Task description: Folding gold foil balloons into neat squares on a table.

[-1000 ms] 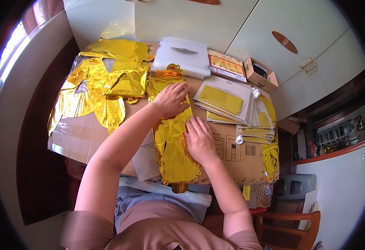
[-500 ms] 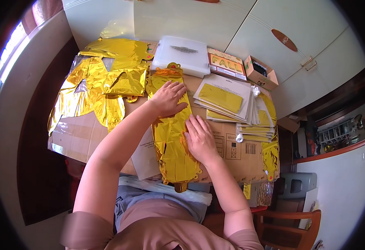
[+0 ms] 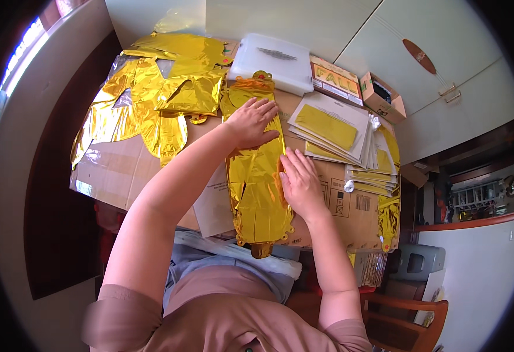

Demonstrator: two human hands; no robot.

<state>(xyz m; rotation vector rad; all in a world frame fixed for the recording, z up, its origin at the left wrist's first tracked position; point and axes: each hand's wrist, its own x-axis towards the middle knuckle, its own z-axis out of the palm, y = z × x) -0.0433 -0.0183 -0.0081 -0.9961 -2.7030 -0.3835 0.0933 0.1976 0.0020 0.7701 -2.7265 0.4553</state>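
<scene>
With open fingers, the left hand (image 3: 251, 121) and right hand (image 3: 299, 182) are pressed flat on the foil balloon (image 3: 257, 176), which could be creased or torn if rubbed too hard.

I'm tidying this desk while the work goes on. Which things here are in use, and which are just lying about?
In use:
- gold foil balloon, lying flat
- left hand, pressing its upper part
- right hand, pressing its right edge
- cardboard sheet underneath

Lying about:
- heap of gold foil
- white box
- small open carton
- stack of packets
</scene>
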